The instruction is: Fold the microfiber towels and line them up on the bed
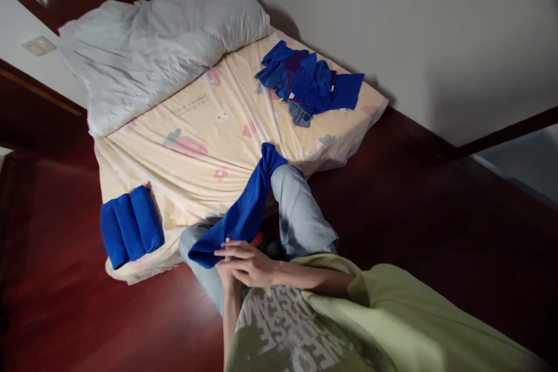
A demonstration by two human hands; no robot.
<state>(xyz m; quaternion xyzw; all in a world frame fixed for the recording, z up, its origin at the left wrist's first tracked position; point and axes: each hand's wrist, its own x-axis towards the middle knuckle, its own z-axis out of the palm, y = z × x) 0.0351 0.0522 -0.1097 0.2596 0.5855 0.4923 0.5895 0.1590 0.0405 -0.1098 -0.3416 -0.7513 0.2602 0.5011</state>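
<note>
A long blue cloth [244,209], perhaps a towel, lies in a narrow strip across my lap, its far end beyond one knee and its near end by my hands. My right hand [246,261] is over my left, its fingers stretched out at the cloth's near edge. I cannot tell whether they grip it. Under it, my left hand [226,276] is close to the same edge; its fingers are mostly hidden. Three rolled blue cloths [131,225] sit side by side at the bed's left corner. A loose heap of blue and purple cloths [305,78] is at the right.
The bed [192,128] has a cream sheet with pink and blue prints. A large whitish pillow [165,40] leans at its head. White wall [392,29] stands along the right side. Dark red floor [78,314] surrounds the bed's near side.
</note>
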